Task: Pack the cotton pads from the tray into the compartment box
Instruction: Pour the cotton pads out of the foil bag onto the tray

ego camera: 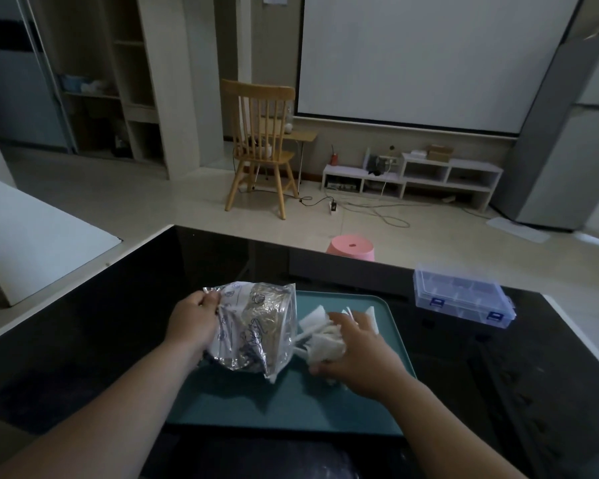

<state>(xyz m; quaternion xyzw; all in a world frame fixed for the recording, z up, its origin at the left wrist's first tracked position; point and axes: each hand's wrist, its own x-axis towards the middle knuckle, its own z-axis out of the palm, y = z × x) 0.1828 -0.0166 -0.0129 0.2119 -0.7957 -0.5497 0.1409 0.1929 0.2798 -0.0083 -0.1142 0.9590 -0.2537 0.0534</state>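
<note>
I take the teal tray [391, 326] as my landmark; it sits on the dark bench [83, 340] directly in front of me. Over its left edge my left hand [192, 323] is curled around a crinkled plastic bag [256, 326], pinching its near end so the bag's open mouth faces right, toward the tray's middle. At the tray's centre lies the heap of white cotton pads [320, 335] — loose, overlapping, some standing on edge. My right hand [357, 350] is on top of that heap, fingers bent down and closing on a bundle of pads; I cannot tell how many it has actually gathered, since the palm hides them.

The compartment box [464, 297] is clear plastic with blue latches, and it rests on the bench beyond the tray's far right corner, well apart from both hands. Its lid looks shut, though the glare leaves me unsure. Its long axis runs roughly left to right, slightly angled away.

So the relation that matters — the box lies up and to the right of the pads, on the right hand's side. I judge the right hand is the nearer one to carry pads across, while the left would first have to let go of the bag to help open the lid.
</note>
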